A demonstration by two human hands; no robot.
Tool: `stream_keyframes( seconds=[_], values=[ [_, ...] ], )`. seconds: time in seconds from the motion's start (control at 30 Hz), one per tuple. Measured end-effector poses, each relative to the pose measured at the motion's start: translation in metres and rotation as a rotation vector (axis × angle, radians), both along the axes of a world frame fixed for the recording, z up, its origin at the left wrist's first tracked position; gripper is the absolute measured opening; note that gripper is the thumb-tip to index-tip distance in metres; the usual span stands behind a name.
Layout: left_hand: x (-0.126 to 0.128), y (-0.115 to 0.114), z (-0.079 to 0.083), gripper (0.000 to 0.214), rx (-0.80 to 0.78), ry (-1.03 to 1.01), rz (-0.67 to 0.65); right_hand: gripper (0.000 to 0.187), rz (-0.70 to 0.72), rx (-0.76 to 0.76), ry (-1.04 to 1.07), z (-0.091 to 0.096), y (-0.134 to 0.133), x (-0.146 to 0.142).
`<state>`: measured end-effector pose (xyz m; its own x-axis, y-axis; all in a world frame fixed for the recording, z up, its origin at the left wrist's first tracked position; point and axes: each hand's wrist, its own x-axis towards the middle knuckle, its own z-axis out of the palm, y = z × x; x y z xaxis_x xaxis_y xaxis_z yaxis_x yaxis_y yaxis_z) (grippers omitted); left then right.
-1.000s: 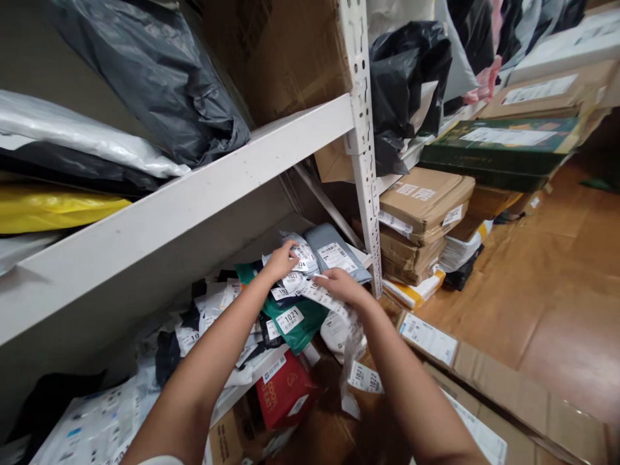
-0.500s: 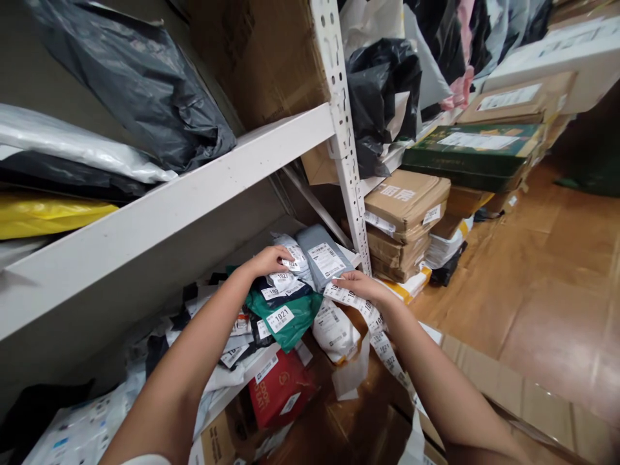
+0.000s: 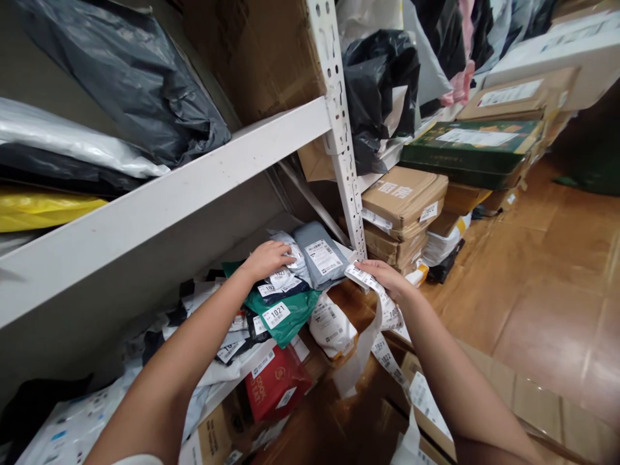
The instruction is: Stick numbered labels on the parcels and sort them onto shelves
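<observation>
Left hand: the left hand (image 3: 265, 258) is lying palm down on a pale grey crinkled plastic mailer (image 3: 298, 263) on the lower shelf; its fingers are bending over the mailer with the tips touching a white sticker — whether they are pinching anything I cannot tell.
Right hand: the right hand (image 3: 387, 279) is closing thumb and fingers on the upper end of a long white strip of numbered paper stickers (image 3: 385, 315); it is hovering just right of the white perforated metal upright (image 3: 338, 129).
Strip: it is hanging from the right hand and trailing down towards the near side, over the brown cardboard on the floor; the numbers 1021 and 1022 are showing lower down.
Between the hands: a slate grey plastic mailer with a barcode label (image 3: 322, 255) is lying just right of the left hand's fingertips.
Below the left wrist: a dark green plastic mailer (image 3: 285, 313) is wearing a 1021 sticker; a red printed box (image 3: 276, 384) is sitting under it, nearer.
Upper shelf: a black crumpled plastic bag (image 3: 135, 77) is resting on the white shelf board (image 3: 194, 187) — a large brown carton is standing to its right.
Far right: a stack of brown cardboard boxes (image 3: 404, 200) is sitting under a flat dark green box (image 3: 472, 145).
</observation>
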<state>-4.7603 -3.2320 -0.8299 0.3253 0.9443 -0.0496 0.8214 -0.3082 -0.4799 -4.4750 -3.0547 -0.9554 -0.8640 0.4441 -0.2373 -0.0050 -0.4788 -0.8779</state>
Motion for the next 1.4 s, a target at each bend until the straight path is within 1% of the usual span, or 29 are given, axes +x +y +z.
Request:
stream_keyframes(
  seconds=[0.1,0.17,0.23,0.27,0.3,0.37,0.4,0.43,0.47,0.5,0.57,0.6,0.63,0.67,0.7,0.77,0.83,0.9,0.93,0.97,1.0,1.07,1.1,1.17,1.23,1.27,1.3,1.37,1.4],
  values=[
    [0.001,0.004,-0.004,0.018,-0.086,-0.015,0.03,0.039,0.011,0.024,-0.011,0.0,0.001,0.003],
    [0.002,0.003,-0.002,0.019,-0.107,-0.058,0.101,0.038,0.02,0.032,-0.012,0.001,0.0,0.005],
    [0.005,0.0,0.003,0.019,-0.09,-0.168,0.175,0.039,0.02,0.031,-0.01,0.002,-0.001,0.007],
    [0.007,-0.003,0.006,0.021,-0.043,-0.252,0.212,0.039,0.016,0.03,-0.01,0.003,-0.002,0.007],
    [0.009,-0.007,0.009,0.026,0.044,-0.347,0.253,0.04,0.013,0.033,-0.006,0.003,-0.002,0.008],
    [0.016,-0.014,0.013,0.038,0.28,-0.511,0.342,0.043,0.017,0.062,0.015,0.005,-0.004,0.01],
    [0.02,-0.017,0.014,0.043,0.366,-0.548,0.371,0.044,0.023,0.084,0.029,0.005,-0.005,0.01],
    [0.023,-0.019,0.013,0.046,0.394,-0.545,0.38,0.045,0.029,0.105,0.044,0.005,-0.006,0.01],
    [0.025,-0.021,0.011,0.046,0.357,-0.507,0.37,0.046,0.03,0.122,0.061,0.005,-0.008,0.01],
    [0.027,-0.021,0.009,0.043,0.273,-0.445,0.351,0.046,0.024,0.132,0.078,0.005,-0.009,0.009],
    [0.029,-0.019,0.003,0.026,0.083,-0.321,0.33,0.046,-0.001,0.142,0.113,0.003,-0.01,0.007],
    [0.031,-0.016,0.0,0.015,0.031,-0.286,0.341,0.045,-0.015,0.146,0.132,0.001,-0.01,0.006],
    [0.035,-0.012,-0.002,0.01,0.015,-0.28,0.357,0.044,-0.025,0.15,0.15,0.0,-0.01,0.004],
    [0.04,-0.007,-0.004,0.011,0.025,-0.309,0.366,0.042,-0.028,0.154,0.164,-0.003,-0.009,0.003],
    [0.049,-0.001,-0.007,0.013,0.047,-0.38,0.365,0.041,-0.024,0.156,0.176,-0.005,-0.009,0.002],
    [0.073,0.01,-0.013,0.022,0.071,-0.646,0.388,0.038,-0.004,0.163,0.203,-0.01,-0.009,-0.001],
    [0.103,0.018,-0.025,0.035,-0.002,-1.017,0.505,0.037,0.028,0.179,0.233,-0.014,-0.013,-0.005],
    [0.129,0.018,-0.04,0.036,-0.083,-1.352,0.63,0.037,0.044,0.185,0.271,-0.018,-0.022,-0.01],
    [0.138,0.015,-0.048,0.036,-0.066,-1.469,0.667,0.038,0.043,0.185,0.283,-0.019,-0.027,-0.013],
    [0.143,0.012,-0.056,0.036,-0.003,-1.545,0.684,0.04,0.041,0.187,0.288,-0.019,-0.032,-0.016],
    [0.145,0.008,-0.064,0.035,0.094,-1.577,0.697,0.04,0.04,0.192,0.282,-0.02,-0.038,-0.018],
    [0.141,0.001,-0.076,0.031,0.264,-1.581,0.742,0.04,0.023,0.24,0.235,-0.021,-0.047,-0.023],
    [0.137,-0.001,-0.081,0.028,0.299,-1.59,0.767,0.043,-0.004,0.279,0.206,-0.022,-0.051,-0.026],
    [0.127,-0.001,-0.086,0.023,0.296,-1.646,0.821,0.048,-0.091,0.341,0.156,-0.025,-0.056,-0.033],
    [0.119,0.004,-0.087,0.019,0.275,-1.656,0.87,0.046,-0.161,0.359,0.135,-0.03,-0.058,-0.042],
    [0.116,0.007,-0.085,0.017,0.283,-1.595,0.875,0.044,-0.184,0.365,0.121,-0.033,-0.059,-0.046],
    [0.113,0.011,-0.083,0.014,0.305,-1.48,0.86,0.043,-0.208,0.386,0.092,-0.036,-0.059,-0.051],
    [0.111,0.019,-0.079,0.009,0.346,-1.144,0.809,0.042,-0.285,0.475,-0.008,-0.042,-0.059,-0.06],
    [0.111,0.023,-0.077,0.01,0.342,-0.972,0.806,0.043,-0.34,0.53,-0.07,-0.045,-0.059,-0.064]
  ],
)
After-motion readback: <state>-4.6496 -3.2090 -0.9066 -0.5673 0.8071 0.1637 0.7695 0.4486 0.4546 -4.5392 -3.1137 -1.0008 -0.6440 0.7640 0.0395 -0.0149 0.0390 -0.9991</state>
